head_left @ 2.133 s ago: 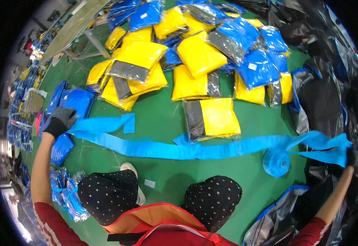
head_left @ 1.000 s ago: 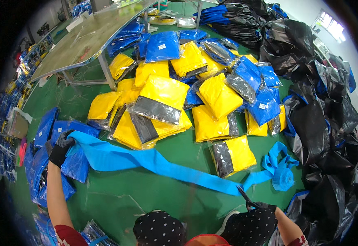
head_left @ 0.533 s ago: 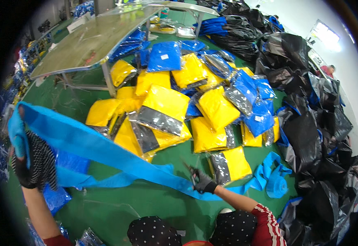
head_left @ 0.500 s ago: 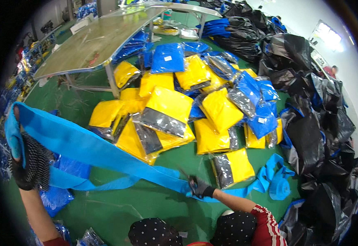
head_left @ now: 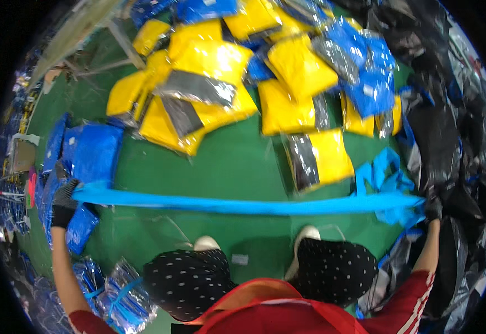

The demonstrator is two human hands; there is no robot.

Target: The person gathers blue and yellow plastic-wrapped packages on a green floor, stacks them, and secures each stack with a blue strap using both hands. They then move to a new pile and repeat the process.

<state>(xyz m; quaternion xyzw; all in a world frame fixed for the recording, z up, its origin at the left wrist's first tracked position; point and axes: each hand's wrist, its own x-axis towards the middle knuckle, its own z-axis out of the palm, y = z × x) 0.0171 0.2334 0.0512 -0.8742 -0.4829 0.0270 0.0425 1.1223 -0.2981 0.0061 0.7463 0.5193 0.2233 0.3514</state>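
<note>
A long bright blue fabric strip (head_left: 243,205) is pulled nearly straight from side to side in front of my knees. My left hand (head_left: 65,204), in a dark grey glove, is closed on its left end, beside blue plastic-wrapped packets (head_left: 95,153). At the far right my right hand (head_left: 433,207), also gloved, is closed at the other end, against black sacks. More of the strip lies in loose folds (head_left: 390,170) just left of my right hand. My right fingers are partly blurred against the dark sacks.
Yellow bagged packets (head_left: 298,67) and blue ones (head_left: 368,89) are heaped on the green floor ahead. Black sacks (head_left: 435,139) line the right side. A table (head_left: 67,33) stands at the upper left. Clear-wrapped bundles (head_left: 126,303) lie near my left leg.
My right hand has moved from the middle out to the far right, drawing the strip taut. My left hand has come lower and inward. The view has tilted down toward my legs.
</note>
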